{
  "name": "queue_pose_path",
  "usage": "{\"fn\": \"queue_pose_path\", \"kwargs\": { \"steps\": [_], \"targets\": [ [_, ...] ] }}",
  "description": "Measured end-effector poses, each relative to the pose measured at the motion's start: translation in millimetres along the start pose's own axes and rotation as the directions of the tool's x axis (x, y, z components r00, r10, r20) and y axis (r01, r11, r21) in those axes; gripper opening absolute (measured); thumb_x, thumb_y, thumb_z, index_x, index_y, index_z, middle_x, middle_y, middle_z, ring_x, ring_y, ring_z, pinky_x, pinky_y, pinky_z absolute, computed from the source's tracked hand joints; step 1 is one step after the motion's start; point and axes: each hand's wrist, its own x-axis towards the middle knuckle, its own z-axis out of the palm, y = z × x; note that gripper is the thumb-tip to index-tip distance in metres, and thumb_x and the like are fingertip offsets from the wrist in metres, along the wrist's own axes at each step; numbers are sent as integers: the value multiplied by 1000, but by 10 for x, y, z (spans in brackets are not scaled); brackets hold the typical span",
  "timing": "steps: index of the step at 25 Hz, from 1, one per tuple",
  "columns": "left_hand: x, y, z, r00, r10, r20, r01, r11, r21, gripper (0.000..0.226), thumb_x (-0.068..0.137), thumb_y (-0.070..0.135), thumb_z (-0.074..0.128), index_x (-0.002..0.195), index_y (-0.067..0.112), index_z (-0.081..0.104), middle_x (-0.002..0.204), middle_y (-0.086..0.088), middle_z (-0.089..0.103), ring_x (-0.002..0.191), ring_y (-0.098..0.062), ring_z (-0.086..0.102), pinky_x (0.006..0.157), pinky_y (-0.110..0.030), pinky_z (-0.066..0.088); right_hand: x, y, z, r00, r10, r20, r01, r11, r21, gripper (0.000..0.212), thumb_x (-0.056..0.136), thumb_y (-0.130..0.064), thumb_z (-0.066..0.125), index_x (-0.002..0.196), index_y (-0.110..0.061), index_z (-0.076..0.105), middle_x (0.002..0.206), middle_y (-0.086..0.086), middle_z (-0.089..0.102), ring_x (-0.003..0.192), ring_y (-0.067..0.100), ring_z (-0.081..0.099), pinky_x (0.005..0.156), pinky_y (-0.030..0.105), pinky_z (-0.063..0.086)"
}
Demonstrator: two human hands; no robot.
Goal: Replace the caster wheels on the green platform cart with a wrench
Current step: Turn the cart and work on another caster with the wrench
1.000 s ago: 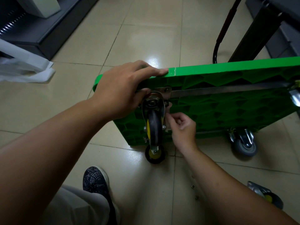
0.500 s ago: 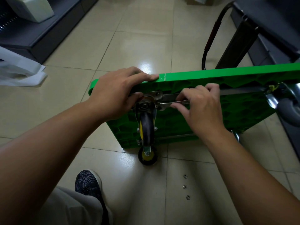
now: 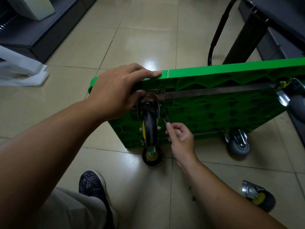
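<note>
A person's left hand (image 3: 115, 93) grips the top edge of the upended cart (image 3: 214, 113) while the right hand (image 3: 180, 138) pinches a wrench (image 3: 165, 119) beside the caster (image 3: 149, 124).

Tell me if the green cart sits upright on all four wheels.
No, the green cart stands tipped on edge, its underside showing, with the left hand holding its top edge.

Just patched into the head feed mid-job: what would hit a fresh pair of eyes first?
The green platform cart stands tipped on its edge across the middle, underside to the camera, with the left hand gripping its top edge. Below that hand a black-and-yellow caster sticks out toward the camera, and the right hand holds a wrench beside its mounting plate. A loose caster lies on the tiles at lower right.
</note>
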Motion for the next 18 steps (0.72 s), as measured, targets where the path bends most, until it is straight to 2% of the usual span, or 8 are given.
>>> {"fn": "queue_pose_path", "kwargs": {
  "steps": [4,10,15,18],
  "targets": [
    [2,-9,2,1000,-5,16,5,1000,-1,59,91,29,67,145,40,47,134,5,59,107,-21,60,70,-32,43,73,68,55,997,-63,-55,68,992,104,10,92,-11,71,96,-7,62,88,7,68,84,12,68,78,19,54],
    [5,-14,-1,999,-4,34,4,1000,-1,60,91,30,66,146,41,46,134,7,58,107,-20,59,71,-34,48,131,162,140,997,-38,-64,48,985,164,10,90,-11,72,93,-8,62,88,7,68,82,10,68,76,17,52],
    [6,2,-9,999,-1,38,1,1000,-4,59,91,31,63,147,40,46,134,5,58,108,-21,59,72,-32,46,133,250,6,996,-35,-78,42,994,101,13,89,-13,74,94,-6,63,87,9,67,78,11,66,72,18,53],
    [0,4,-26,999,0,37,0,1000,-11,59,91,29,64,147,40,46,133,4,59,108,-22,59,71,-33,45,150,411,-205,994,21,-106,-21,1000,4,16,89,-16,75,94,-5,64,83,10,68,71,9,65,65,17,51]
  ]
}}
